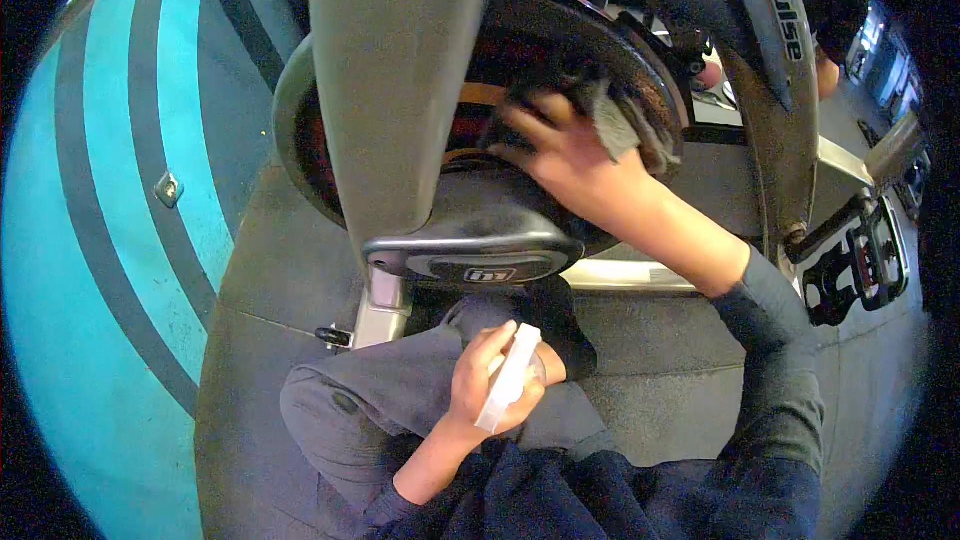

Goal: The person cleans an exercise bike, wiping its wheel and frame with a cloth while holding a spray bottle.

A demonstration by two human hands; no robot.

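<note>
My right hand [570,155] is pressed to the side of an exercise bike's round flywheel [655,90], its fingers slightly blurred. Bunched in that hand is a grey cloth [618,122], part of it hanging loose past the knuckles. Lower down, over my lap, my left hand [478,385] is wrapped round a spray bottle [512,378]. From above, mostly its white trigger head shows; the body is largely hidden by the hand and legs.
The bike's thick grey frame post [390,80] rises left of my right hand, above a dark cover [475,260] with a logo. A pedal [870,260] juts out at right. Turquoise striped flooring [110,190] lies at left, and a small wheel [333,337] sits by the base.
</note>
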